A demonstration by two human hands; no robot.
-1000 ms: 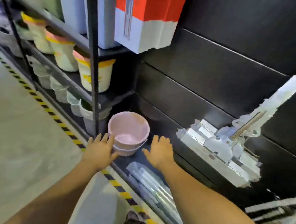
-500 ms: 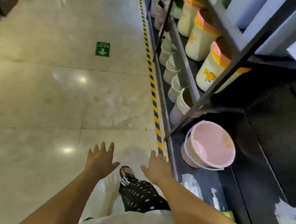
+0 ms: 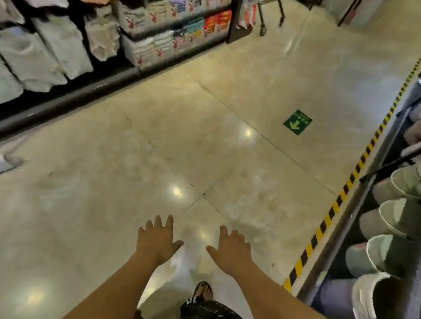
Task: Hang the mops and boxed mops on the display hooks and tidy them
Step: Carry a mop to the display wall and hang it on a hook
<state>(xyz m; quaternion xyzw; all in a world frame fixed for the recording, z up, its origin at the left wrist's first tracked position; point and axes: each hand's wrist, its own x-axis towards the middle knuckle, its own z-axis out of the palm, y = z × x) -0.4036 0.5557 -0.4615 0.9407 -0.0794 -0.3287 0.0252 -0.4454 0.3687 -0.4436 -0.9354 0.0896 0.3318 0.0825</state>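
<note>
Since turning from shelf (image 3: 335, 250) to open floor (image 3: 124, 176), holds nothing; left grip (image 3: 156, 242), right grip (image 3: 232, 252) splayed above it.

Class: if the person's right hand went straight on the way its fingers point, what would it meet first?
Nothing nearby: the right hand hovers open over the glossy beige floor, and its path looks free. Depth is unclear, but the far shelf of folded clothes seems next.
</note>
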